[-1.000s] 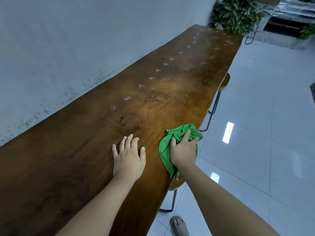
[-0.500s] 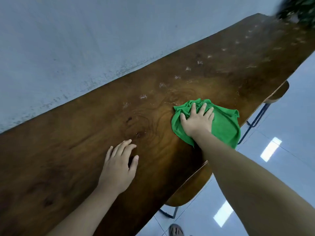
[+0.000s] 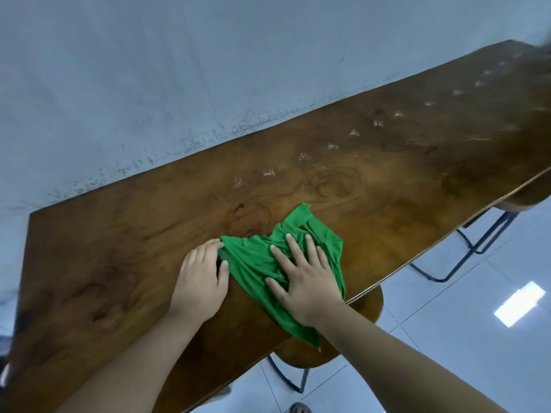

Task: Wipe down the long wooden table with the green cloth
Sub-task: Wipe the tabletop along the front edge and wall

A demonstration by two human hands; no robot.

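Observation:
The long wooden table (image 3: 119, 242) runs from lower left to upper right against a pale wall. A crumpled green cloth (image 3: 253, 260) lies near the table's front edge. My right hand (image 3: 304, 278) presses flat on top of it with fingers spread. My left hand (image 3: 202, 275) rests on the wood just left of the cloth, and its fingertips pinch the cloth's left edge. A row of whitish spots (image 3: 331, 146) dots the tabletop farther along toward the far end.
The pale wall (image 3: 179, 84) borders the table's far side. Two wooden stools with metal legs stand under the front edge, one (image 3: 357, 317) below my right arm, another (image 3: 524, 201) at the right. A glossy tiled floor (image 3: 477, 308) lies to the right; a sandalled foot (image 3: 299, 408) shows at the bottom.
My right hand slid the cloth back along the table toward my left hand. My left hand now touches the cloth's left edge. The camera has swung left.

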